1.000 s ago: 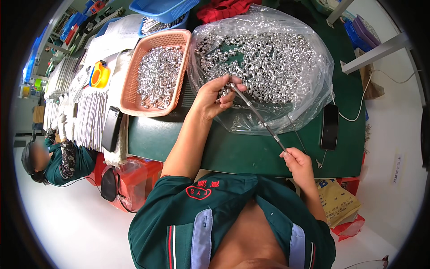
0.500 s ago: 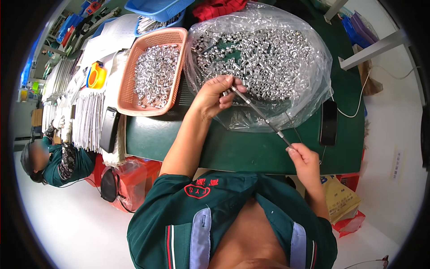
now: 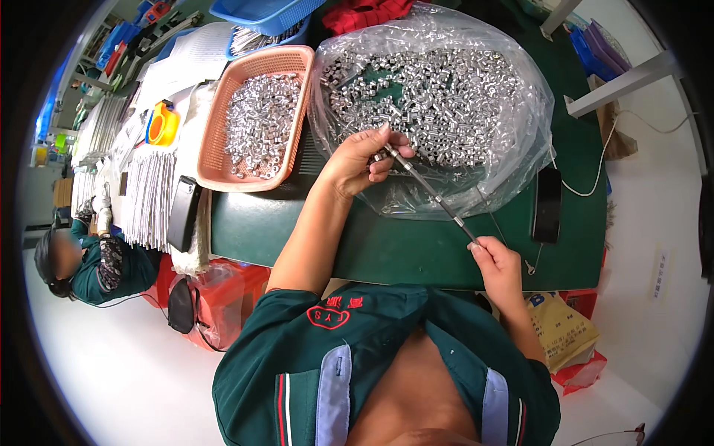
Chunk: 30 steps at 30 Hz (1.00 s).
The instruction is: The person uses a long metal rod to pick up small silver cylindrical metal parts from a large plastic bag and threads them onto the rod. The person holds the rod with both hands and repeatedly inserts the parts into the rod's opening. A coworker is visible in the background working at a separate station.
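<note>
A thin dark rod (image 3: 435, 195) slants between my two hands, with small silver metal sleeves threaded on it. My left hand (image 3: 364, 157) is closed round its upper end, where sleeves sit by the fingertips. At the lower end, my right hand (image 3: 497, 262) pinches the rod between thumb and finger. One sleeve lies a little above that pinch. Just beyond my left hand spreads a clear plastic bag (image 3: 539, 89) holding a heap of loose silver sleeves (image 3: 461, 104).
An orange basket (image 3: 204, 152) of silver sleeves stands left of the bag. A black phone (image 3: 548, 204) lies on the green table (image 3: 416, 256), with a cord trailing below it. Stacked white strips (image 3: 149, 201) line the left side. A co-worker (image 3: 111, 267) sits at far left.
My right hand has moved slightly left with the rod's lower end. The sleeves have shifted along the rod, and fewer show along its middle. My left hand has barely moved.
</note>
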Each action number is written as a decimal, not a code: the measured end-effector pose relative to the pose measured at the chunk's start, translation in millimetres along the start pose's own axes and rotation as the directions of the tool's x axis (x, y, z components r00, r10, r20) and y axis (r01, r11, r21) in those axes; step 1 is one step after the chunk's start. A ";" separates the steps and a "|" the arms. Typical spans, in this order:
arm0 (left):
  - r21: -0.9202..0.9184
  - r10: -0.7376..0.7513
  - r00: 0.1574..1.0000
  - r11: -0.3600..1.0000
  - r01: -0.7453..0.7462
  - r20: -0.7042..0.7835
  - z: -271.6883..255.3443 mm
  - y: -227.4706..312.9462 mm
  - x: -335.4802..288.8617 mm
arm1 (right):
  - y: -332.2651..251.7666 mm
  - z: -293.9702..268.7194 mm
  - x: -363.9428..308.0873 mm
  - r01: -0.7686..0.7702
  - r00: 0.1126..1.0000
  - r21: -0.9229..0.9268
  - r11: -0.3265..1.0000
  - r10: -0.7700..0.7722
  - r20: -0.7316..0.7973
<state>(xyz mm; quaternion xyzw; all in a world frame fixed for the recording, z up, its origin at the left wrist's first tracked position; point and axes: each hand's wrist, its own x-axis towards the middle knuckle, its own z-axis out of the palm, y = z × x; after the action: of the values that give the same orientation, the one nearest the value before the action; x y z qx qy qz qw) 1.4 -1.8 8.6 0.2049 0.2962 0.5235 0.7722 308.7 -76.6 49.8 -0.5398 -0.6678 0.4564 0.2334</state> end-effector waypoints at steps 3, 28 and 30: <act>-0.034 -0.027 1.000 0.999 0.027 -0.015 1.8 -1.3 0.5 | 6.5 5.7 2.5 -0.080 0.995 0.149 0.986 0.069 0.073; -0.331 0.059 0.979 0.936 -0.122 -0.194 -1.4 5.4 5.7 | 22.1 2.6 -3.2 -0.118 0.992 0.326 0.938 0.095 0.086; -0.274 0.093 0.988 0.954 -0.124 -0.125 -9.2 -0.8 5.4 | 21.6 -0.4 -3.7 -0.115 0.991 0.303 0.946 0.089 0.099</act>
<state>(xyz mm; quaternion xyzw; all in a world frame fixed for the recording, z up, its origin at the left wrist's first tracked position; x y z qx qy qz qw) -2.8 3.0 0.0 0.0800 0.2495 0.6123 0.7459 321.1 -79.9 32.0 -0.5109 -0.5687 0.5888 0.2625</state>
